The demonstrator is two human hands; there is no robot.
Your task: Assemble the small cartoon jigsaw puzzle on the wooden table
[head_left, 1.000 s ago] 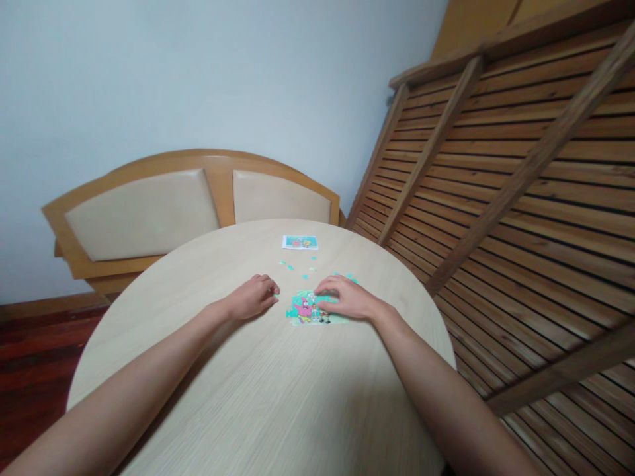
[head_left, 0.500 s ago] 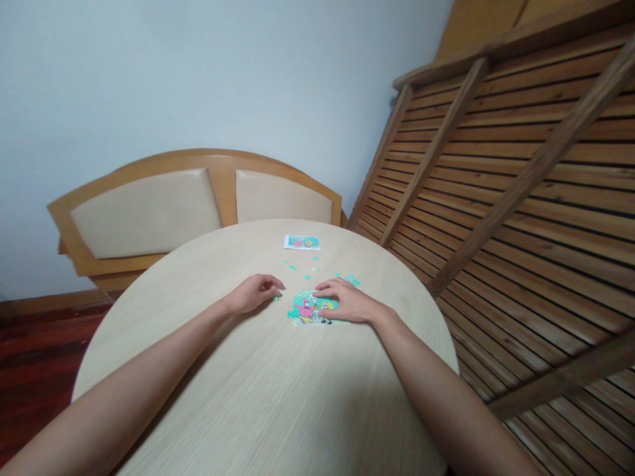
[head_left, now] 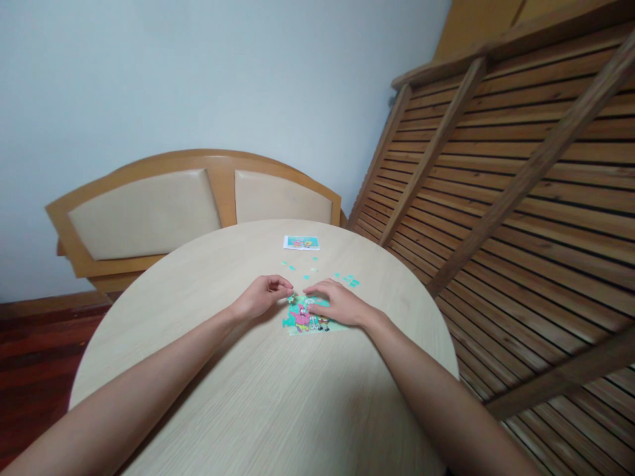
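A partly joined jigsaw puzzle (head_left: 301, 320), with a pink starfish figure on a turquoise ground, lies flat on the round table. My left hand (head_left: 260, 295) is closed in a pinch at its upper left corner, with a small greenish puzzle piece (head_left: 291, 299) at the fingertips. Over the upper right of the puzzle rests my right hand (head_left: 340, 304), palm down with thumb and fingers apart. It hides part of the picture beneath.
Loose turquoise pieces (head_left: 353, 282) lie beyond my right hand, and several more are scattered past the puzzle. Farther back is a printed picture card (head_left: 301, 242). A padded headboard (head_left: 149, 211) stands behind the pale table (head_left: 238, 396); a slatted wooden frame (head_left: 496, 198) leans at right.
My left hand has moved right with the piece to the puzzle's corner. My right hand has shifted slightly left, and the puzzle has slid a little left and nearer.
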